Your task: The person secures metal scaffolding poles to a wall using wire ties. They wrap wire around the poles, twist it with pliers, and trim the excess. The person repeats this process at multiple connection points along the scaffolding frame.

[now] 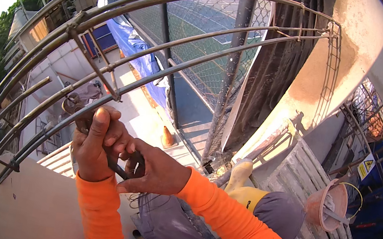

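Observation:
My left hand (93, 141) is closed around dark metal pincers (72, 103), its thumb pointing up just below the lowest bar of a curved rebar cage (201, 60). The jaws stick out beyond the fingers, and the handles run down toward my right hand (161, 170). That hand is curled at the handle end, its fingertips close against the left hand. Part of the grip is hidden by the fingers. Thin loose wire (158, 203) hangs under the right hand. Short cross ties join the bars of the cage above my hands.
The cage arcs from a pale concrete surface (38, 200) at left to a curved concrete wall (361, 26). My boot (241, 175) is by a slatted platform (301, 172) bearing a pink bucket (325, 206). A chain-link fence (201, 26) and blue tarp (135, 48) stand beyond.

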A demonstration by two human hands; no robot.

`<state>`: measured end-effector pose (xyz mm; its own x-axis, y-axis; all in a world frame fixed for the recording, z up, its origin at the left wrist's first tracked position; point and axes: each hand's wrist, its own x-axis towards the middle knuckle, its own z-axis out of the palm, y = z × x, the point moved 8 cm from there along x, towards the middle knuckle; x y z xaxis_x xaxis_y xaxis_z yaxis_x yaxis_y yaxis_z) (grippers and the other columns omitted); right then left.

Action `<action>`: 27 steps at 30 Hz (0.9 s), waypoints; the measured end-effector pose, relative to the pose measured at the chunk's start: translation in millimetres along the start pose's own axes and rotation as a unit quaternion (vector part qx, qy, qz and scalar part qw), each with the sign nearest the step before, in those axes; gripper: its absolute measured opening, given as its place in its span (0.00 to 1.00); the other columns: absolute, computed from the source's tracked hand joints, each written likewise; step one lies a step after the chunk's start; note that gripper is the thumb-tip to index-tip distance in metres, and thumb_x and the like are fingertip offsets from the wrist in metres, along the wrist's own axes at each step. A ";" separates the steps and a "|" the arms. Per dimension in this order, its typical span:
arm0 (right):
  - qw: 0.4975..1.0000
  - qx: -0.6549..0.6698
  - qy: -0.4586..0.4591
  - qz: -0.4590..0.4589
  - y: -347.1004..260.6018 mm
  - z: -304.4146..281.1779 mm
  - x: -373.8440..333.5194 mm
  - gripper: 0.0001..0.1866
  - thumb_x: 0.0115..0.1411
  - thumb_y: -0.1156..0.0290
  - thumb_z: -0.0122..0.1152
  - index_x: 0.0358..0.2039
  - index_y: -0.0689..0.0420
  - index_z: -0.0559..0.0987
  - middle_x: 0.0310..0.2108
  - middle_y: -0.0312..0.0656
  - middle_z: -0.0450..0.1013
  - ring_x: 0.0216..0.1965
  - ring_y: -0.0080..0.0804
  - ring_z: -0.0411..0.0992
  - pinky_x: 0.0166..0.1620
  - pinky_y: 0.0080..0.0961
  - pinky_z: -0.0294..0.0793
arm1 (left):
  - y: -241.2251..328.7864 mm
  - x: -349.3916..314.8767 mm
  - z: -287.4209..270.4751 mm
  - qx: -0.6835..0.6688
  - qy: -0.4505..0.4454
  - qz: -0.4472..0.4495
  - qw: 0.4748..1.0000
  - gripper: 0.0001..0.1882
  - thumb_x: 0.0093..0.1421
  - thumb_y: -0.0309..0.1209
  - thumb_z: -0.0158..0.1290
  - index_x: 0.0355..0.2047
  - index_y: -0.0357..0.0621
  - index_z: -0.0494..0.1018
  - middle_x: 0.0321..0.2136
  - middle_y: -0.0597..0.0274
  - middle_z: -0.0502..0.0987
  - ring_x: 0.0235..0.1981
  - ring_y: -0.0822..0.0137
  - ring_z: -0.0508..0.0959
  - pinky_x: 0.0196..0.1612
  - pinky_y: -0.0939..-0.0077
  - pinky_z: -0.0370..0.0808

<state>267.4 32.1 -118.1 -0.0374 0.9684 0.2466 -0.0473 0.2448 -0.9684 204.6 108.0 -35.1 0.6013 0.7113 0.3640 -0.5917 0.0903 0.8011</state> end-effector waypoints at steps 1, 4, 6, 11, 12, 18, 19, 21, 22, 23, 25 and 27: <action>0.991 -0.105 0.061 -0.050 -14.5 -6.9 -5.9 0.33 0.59 0.60 0.72 0.57 0.65 0.70 0.38 0.49 0.73 0.36 0.38 0.75 0.41 0.35 0.77 | -5.7 5.2 -5.0 0.068 0.077 0.007 0.995 0.17 0.74 0.39 0.53 0.43 0.33 0.76 0.17 0.72 0.63 0.17 0.75 0.66 0.24 0.72 0.74; 0.846 -0.456 0.266 -0.074 -44.8 -2.9 -17.4 0.36 0.54 0.65 0.68 0.61 0.68 0.68 0.44 0.55 0.72 0.49 0.47 0.73 0.50 0.39 0.75 | -4.0 6.1 -8.6 0.160 0.174 0.070 0.969 0.17 0.74 0.38 0.53 0.42 0.32 0.76 0.17 0.72 0.64 0.17 0.76 0.65 0.23 0.75 0.70; 0.867 -0.428 0.254 -0.028 -31.4 3.4 -9.5 0.29 0.58 0.69 0.63 0.58 0.67 0.71 0.44 0.50 0.75 0.42 0.46 0.76 0.47 0.37 0.76 | -2.8 1.9 -19.9 0.212 0.211 0.055 0.953 0.15 0.73 0.38 0.54 0.38 0.35 0.75 0.18 0.71 0.65 0.17 0.76 0.66 0.24 0.77 0.71; 0.999 -0.014 0.033 -0.023 21.4 20.4 12.4 0.19 0.61 0.69 0.69 0.49 0.65 0.77 0.34 0.44 0.78 0.35 0.33 0.79 0.39 0.34 0.77 | 12.2 5.0 -12.9 0.091 -0.074 0.035 0.992 0.28 0.61 0.51 0.67 0.44 0.36 0.74 0.25 0.62 0.77 0.27 0.64 0.82 0.35 0.68 0.86; 0.976 0.187 -0.115 0.020 29.2 34.1 12.3 0.17 0.63 0.69 0.70 0.46 0.66 0.78 0.29 0.41 0.77 0.31 0.26 0.78 0.36 0.30 0.77 | 8.2 3.7 -18.6 0.081 -0.069 -0.009 0.994 0.26 0.64 0.49 0.63 0.46 0.36 0.73 0.23 0.64 0.75 0.25 0.65 0.80 0.33 0.68 0.86; 0.988 0.090 -0.116 0.036 11.2 22.4 7.3 0.24 0.56 0.67 0.73 0.49 0.64 0.74 0.28 0.43 0.76 0.29 0.31 0.77 0.35 0.32 0.76 | -0.8 7.2 -19.8 0.028 -0.005 -0.017 0.999 0.20 0.73 0.44 0.53 0.45 0.34 0.73 0.16 0.73 0.62 0.15 0.78 0.64 0.21 0.78 0.70; 1.000 0.009 -0.019 -0.001 1.0 12.0 6.6 0.27 0.54 0.67 0.74 0.50 0.64 0.74 0.30 0.44 0.75 0.33 0.33 0.77 0.37 0.33 0.77 | -1.6 8.8 -25.4 0.085 0.061 0.009 0.994 0.20 0.73 0.44 0.54 0.44 0.34 0.73 0.16 0.74 0.61 0.15 0.80 0.62 0.20 0.79 0.67; 0.931 -0.283 0.222 -0.071 -27.5 -2.7 -3.9 0.33 0.49 0.69 0.74 0.54 0.64 0.70 0.35 0.48 0.73 0.38 0.45 0.77 0.41 0.37 0.77 | -1.5 9.7 -34.8 0.177 0.178 0.057 0.966 0.20 0.73 0.44 0.55 0.40 0.35 0.74 0.16 0.75 0.59 0.15 0.81 0.59 0.19 0.80 0.62; 0.874 -0.378 0.295 -0.078 -37.1 -2.1 -10.2 0.29 0.49 0.71 0.70 0.52 0.63 0.72 0.36 0.48 0.74 0.38 0.50 0.76 0.41 0.39 0.77 | -1.9 7.2 -37.5 0.210 0.209 0.057 0.953 0.21 0.72 0.45 0.56 0.40 0.36 0.74 0.16 0.75 0.59 0.15 0.81 0.60 0.20 0.80 0.62; 0.874 -0.344 0.328 -0.100 -39.5 -1.8 -11.5 0.28 0.50 0.71 0.70 0.51 0.64 0.72 0.35 0.47 0.75 0.37 0.48 0.77 0.41 0.38 0.77 | -1.7 5.0 -39.6 0.235 0.232 0.055 0.942 0.21 0.72 0.46 0.56 0.39 0.36 0.74 0.16 0.75 0.59 0.15 0.82 0.60 0.20 0.81 0.62; 0.951 -0.211 0.218 -0.055 -15.9 6.4 2.7 0.25 0.53 0.71 0.71 0.49 0.65 0.73 0.33 0.48 0.78 0.34 0.45 0.79 0.38 0.37 0.79 | 8.3 0.0 -37.2 0.335 0.223 0.070 0.913 0.24 0.69 0.51 0.59 0.38 0.37 0.73 0.17 0.72 0.63 0.16 0.79 0.64 0.22 0.79 0.65; 1.000 -0.002 0.015 -0.002 9.2 22.7 14.3 0.23 0.54 0.72 0.72 0.47 0.66 0.73 0.30 0.49 0.79 0.30 0.43 0.81 0.34 0.36 0.80 | 17.8 -5.7 -30.0 0.290 0.148 0.074 0.942 0.25 0.69 0.52 0.58 0.42 0.38 0.72 0.23 0.67 0.71 0.22 0.74 0.73 0.26 0.75 0.71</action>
<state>243.7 47.1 -122.6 -0.0077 0.9684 0.2492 -0.0436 0.2487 -0.9676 174.5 126.4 -37.2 0.3078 0.8572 0.4129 -0.2120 -0.3613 0.9080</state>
